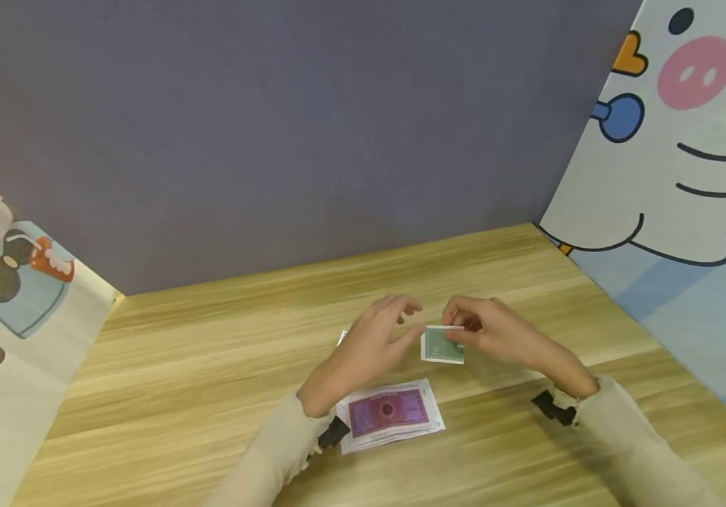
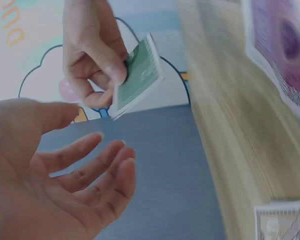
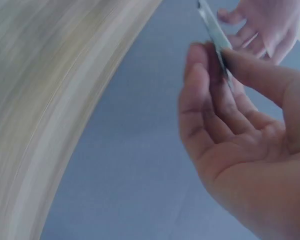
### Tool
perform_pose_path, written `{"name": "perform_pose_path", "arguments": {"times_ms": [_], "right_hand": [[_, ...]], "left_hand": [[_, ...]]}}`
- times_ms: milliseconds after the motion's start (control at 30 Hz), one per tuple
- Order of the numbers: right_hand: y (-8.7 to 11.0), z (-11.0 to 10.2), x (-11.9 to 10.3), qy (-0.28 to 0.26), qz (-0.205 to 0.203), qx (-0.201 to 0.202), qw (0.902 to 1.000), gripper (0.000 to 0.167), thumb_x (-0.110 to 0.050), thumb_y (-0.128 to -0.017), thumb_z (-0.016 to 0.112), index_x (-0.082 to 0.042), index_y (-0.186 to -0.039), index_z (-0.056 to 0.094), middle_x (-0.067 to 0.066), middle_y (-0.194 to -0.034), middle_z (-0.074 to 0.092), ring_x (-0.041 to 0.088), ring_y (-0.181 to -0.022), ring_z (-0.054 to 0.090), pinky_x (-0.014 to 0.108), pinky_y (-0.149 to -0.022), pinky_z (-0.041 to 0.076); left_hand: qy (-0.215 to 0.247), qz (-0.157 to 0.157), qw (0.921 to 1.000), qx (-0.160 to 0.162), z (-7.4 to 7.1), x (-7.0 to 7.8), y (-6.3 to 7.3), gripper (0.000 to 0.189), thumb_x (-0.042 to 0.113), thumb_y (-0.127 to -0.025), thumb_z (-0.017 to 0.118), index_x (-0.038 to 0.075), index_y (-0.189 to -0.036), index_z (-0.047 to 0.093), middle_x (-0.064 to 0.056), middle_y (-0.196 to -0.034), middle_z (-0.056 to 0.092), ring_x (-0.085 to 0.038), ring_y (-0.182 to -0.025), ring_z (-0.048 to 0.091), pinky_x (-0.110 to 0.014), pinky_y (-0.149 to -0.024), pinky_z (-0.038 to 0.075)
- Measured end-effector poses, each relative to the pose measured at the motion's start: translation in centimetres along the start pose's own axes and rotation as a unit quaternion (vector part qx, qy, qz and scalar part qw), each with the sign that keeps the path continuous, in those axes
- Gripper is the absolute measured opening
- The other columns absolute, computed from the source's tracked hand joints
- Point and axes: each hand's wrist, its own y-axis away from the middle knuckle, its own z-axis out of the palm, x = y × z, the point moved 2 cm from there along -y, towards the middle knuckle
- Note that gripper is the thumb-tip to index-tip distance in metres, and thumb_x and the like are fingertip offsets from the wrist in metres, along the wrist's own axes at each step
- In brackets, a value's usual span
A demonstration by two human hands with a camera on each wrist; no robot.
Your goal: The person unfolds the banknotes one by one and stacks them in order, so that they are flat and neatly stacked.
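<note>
My right hand [image 1: 492,331] pinches a small green banknote [image 1: 436,345] between thumb and fingers, above the wooden table. The note carries a figure 2 and a white border; in the left wrist view it looks folded into layers. Seen nearly edge-on, the same green banknote [image 3: 216,32] shows as a thin strip in the right wrist view. My left hand [image 1: 372,348] is just left of the note, thumb near its edge. In the left wrist view the left hand [image 2: 65,175] has loosely bent, spread fingers and holds nothing.
A stack of purple banknotes [image 1: 391,415] with white borders lies on the table [image 1: 210,394] near the left wrist. A brownish note [image 2: 282,222] lies farther off, mostly hidden by the left hand in the head view. Grey and cartoon-printed panels [image 1: 337,141] enclose the table.
</note>
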Motion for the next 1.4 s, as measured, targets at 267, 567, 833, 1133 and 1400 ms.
{"name": "perform_pose_path", "arguments": {"times_ms": [267,567,833,1133,1400], "right_hand": [[0.2,1.0,-2.9,-0.032,-0.058,0.103,0.9925,0.011,-0.009,-0.092,0.071,-0.015,-0.098,0.064,-0.008,-0.088,0.067,0.009,-0.075,0.065,0.028,-0.072,0.058],[0.0,2.3,-5.9,-0.213,-0.053,0.053,0.9743,0.013,-0.014,-0.104,0.053,-0.007,-0.104,0.064,0.006,-0.091,0.067,0.019,-0.07,0.063,0.032,-0.061,0.056],[-1.0,4.7,-6.6,-0.365,-0.018,-0.062,0.9289,0.032,-0.019,-0.109,0.038,0.002,-0.128,0.055,0.015,-0.107,0.063,0.018,-0.076,0.063,0.031,-0.065,0.057],[-0.9,7.6,-6.0,-0.394,-0.017,-0.11,0.9121,0.044,-0.022,-0.11,0.035,-0.001,-0.148,0.043,0.023,-0.124,0.061,0.022,-0.094,0.065,0.036,-0.074,0.059],[-1.0,7.3,-5.7,-0.345,-0.008,-0.104,0.9327,0.04,-0.019,-0.108,0.043,-0.004,-0.145,0.049,0.019,-0.135,0.059,0.033,-0.105,0.064,0.047,-0.084,0.057]], "left_hand": [[0.135,-0.011,0.9903,0.031,-0.4,-0.6,1.2,0.015,0.022,-0.099,0.064,0.008,-0.102,0.065,0.002,-0.087,0.067,-0.009,-0.071,0.061,-0.022,-0.063,0.054],[0.251,-0.037,0.9664,0.044,-2.6,-0.9,5.3,0.014,0.018,-0.097,0.067,0.009,-0.087,0.064,-0.002,-0.073,0.067,-0.02,-0.058,0.064,-0.03,-0.056,0.055],[0.32,-0.048,0.9455,0.041,-4.0,-0.9,7.5,0.011,0.01,-0.098,0.062,0.003,-0.09,0.065,-0.014,-0.074,0.068,-0.02,-0.059,0.066,-0.027,-0.055,0.053],[0.31,-0.031,0.9452,0.097,-3.3,-2.2,8.3,0.007,0.007,-0.096,0.065,0.005,-0.091,0.069,-0.008,-0.073,0.069,-0.02,-0.057,0.065,-0.025,-0.049,0.048],[0.256,-0.009,0.9608,0.105,-3.4,-2.9,8.0,0.007,0.011,-0.095,0.067,0.007,-0.091,0.073,-0.004,-0.083,0.074,-0.02,-0.062,0.069,-0.028,-0.049,0.053]]}}
